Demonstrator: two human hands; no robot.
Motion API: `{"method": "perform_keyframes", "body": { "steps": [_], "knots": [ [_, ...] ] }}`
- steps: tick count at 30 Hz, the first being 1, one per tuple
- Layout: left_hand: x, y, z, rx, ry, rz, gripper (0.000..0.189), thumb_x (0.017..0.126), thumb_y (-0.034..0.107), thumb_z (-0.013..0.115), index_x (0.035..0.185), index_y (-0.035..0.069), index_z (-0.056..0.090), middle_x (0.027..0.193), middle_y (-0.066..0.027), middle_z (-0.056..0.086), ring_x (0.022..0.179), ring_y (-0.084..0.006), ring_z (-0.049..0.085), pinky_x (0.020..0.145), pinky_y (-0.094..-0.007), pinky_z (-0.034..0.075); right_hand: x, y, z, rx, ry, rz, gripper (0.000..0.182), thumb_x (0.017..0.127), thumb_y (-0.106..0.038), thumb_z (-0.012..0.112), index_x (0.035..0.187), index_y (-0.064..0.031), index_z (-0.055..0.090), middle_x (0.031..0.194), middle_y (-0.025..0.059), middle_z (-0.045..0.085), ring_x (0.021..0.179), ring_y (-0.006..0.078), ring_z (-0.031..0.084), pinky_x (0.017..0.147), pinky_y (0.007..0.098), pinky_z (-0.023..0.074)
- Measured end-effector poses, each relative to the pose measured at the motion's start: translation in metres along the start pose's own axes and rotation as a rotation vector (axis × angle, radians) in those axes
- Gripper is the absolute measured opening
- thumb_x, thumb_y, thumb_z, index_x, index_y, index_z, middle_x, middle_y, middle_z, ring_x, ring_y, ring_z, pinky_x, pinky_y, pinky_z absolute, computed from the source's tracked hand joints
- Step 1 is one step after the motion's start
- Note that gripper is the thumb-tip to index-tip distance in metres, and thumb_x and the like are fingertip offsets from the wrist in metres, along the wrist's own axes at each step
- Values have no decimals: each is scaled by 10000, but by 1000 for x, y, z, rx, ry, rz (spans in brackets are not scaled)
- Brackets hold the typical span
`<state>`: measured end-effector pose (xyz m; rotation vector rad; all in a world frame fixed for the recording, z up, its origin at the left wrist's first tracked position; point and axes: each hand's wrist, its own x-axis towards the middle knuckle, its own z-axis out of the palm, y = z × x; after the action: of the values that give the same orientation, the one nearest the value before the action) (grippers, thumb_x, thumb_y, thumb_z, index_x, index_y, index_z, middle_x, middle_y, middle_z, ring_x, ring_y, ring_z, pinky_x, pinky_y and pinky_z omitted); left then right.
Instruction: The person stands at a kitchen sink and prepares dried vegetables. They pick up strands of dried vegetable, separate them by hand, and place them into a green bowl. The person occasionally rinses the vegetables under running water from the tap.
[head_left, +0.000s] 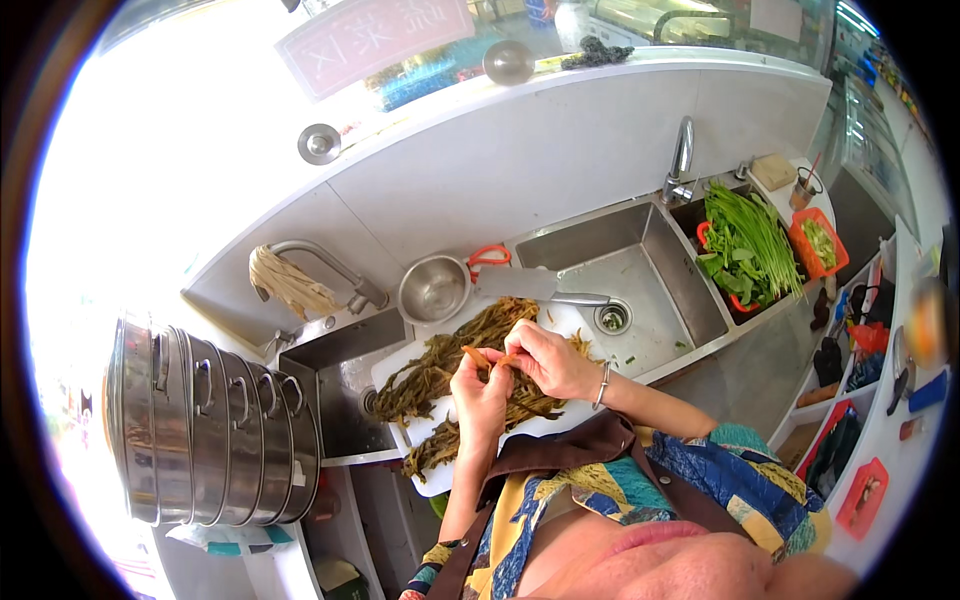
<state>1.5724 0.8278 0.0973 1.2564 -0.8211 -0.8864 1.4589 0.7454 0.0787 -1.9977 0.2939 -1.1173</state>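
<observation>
Both my hands meet above a white cutting board (444, 480) piled with brownish-green pickled leafy vegetables (427, 375). Between the fingers of my left hand (478, 397) is an orange-brown piece of pickled vegetable (475, 355). My right hand (551, 361) pinches the same strip at its other side, close to the left fingertips. A cleaver (517, 283) lies across the board's far end, its metal handle reaching over the sink. Beside the blade sit a steel bowl (434, 290) and orange-handled scissors (489, 256), whose blades are hidden.
A steel sink (622, 270) with a faucet (681, 161) is at right. Beyond it, leafy greens (750, 247) fill a basket near an orange basket (819, 241). Stacked steel steamers (217, 435) stand left of a smaller sink (341, 405), whose faucet carries a cloth (289, 281).
</observation>
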Motion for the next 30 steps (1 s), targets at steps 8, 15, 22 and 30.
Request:
{"method": "perform_keyframes", "body": {
  "steps": [8, 15, 22, 30],
  "knots": [
    [26, -35, -46, -70, 248, 87, 110, 802, -13, 566, 809, 33, 467, 656, -10, 494, 506, -64, 414, 453, -202, 327, -2, -26, -8, 177, -9, 51, 94, 870, -57, 523, 859, -54, 430, 758, 48, 440, 673, 154, 486, 605, 286, 426],
    [38, -78, -166, 268, 697, 258, 78, 793, -10, 542, 766, 36, 486, 640, 17, 470, 535, -51, 396, 472, -198, 323, -2, -23, -88, 520, 316, 62, 100, 906, -143, 510, 916, -64, 450, 811, 22, 460, 669, 71, 421, 590, 186, 367],
    [13, -60, -198, 160, 716, 149, 87, 777, -8, 592, 784, 27, 512, 632, 26, 471, 470, -31, 377, 422, -191, 285, 0, -27, -131, 350, 499, 95, 109, 900, -139, 532, 950, -47, 505, 815, 1, 514, 663, 47, 463, 593, 177, 398],
    [4, 5, -63, 92, 119, 115, 95, 750, -21, 648, 778, 40, 581, 683, 5, 563, 520, -26, 443, 452, -159, 341, 15, -47, -52, -8, 86, 108, 148, 875, -59, 531, 1016, -41, 570, 774, -8, 470, 662, 67, 468, 605, 208, 406]
  ]
}}
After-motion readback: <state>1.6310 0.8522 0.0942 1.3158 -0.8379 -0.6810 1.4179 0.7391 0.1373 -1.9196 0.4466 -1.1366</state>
